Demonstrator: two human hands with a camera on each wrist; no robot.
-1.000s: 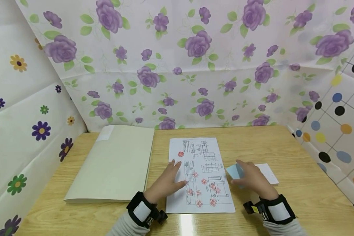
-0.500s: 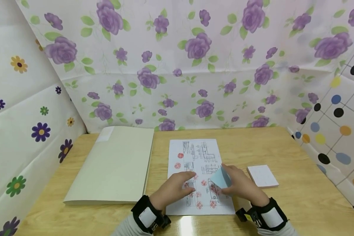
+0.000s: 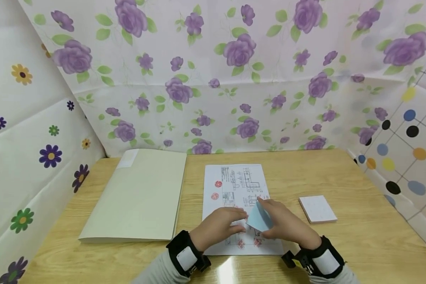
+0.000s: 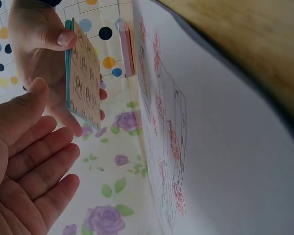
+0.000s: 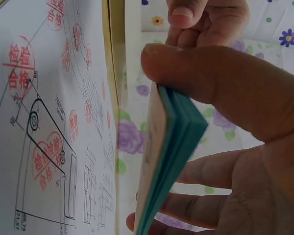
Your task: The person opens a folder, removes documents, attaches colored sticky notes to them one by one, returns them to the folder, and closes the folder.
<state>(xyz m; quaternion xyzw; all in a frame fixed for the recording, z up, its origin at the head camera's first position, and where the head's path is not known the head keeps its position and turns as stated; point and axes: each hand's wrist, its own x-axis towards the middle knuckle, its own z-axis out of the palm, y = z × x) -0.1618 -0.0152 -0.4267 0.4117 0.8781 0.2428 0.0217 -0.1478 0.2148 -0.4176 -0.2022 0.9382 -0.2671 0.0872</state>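
Note:
My right hand holds a small light-blue sticky-note pad tilted above the printed drawing sheet. In the right wrist view, its thumb presses one edge of the pad, and the fingers lie along the opposite side. The pad's printed peach face shows in the left wrist view. Just left of the pad my left hand hovers with its fingers loosely bent; the left wrist view shows a gap between this hand and the pad. Red stamp marks and line drawings cover the sheet.
A large cream folder lies to the left of the sheet. Right of my right hand, a second pad with a white top rests on the wooden table. Flowered and dotted cloths enclose the back and sides.
My right hand has carried the blue pad leftward from beside the white pad to over the sheet. The left hand has moved right, toward it.

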